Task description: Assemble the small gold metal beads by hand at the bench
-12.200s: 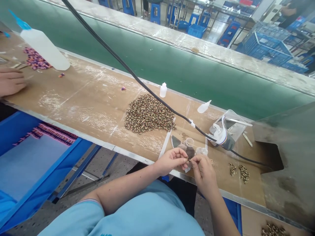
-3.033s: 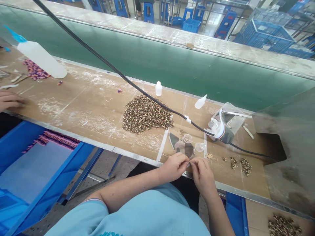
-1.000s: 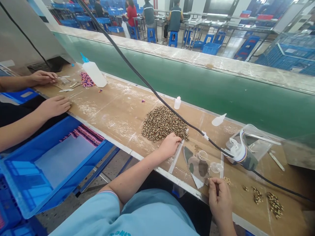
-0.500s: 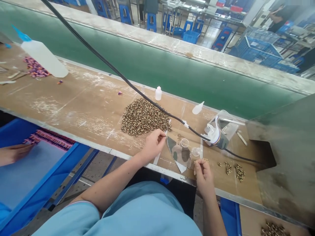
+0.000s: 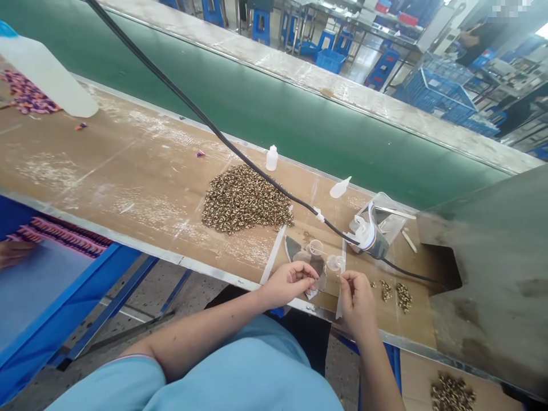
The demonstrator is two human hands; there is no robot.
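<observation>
My left hand hovers over the near side of a dark patterned sheet, thumb and fingers pinched on something too small to make out. To its right, my right hand also has thumb and forefinger pressed together; whatever lies between them is hidden. Beyond the hands, a small round clear cup stands on the sheet, and a second clear dish sits beside it. A big heap of small gold-and-dark pieces lies to the upper left. Smaller piles of similar pieces are right of my right hand.
A black cable crosses above the bench to a dark device. Small white bottles stand and lie along the back. A large bottle leans at left. A metal housing bounds the right. Another person's hand is at a blue tray.
My left hand has moved from the heap's near edge rightward and nearer to me, close to my right hand. My right hand stays pinched in about the same place. The view has shifted slightly.
</observation>
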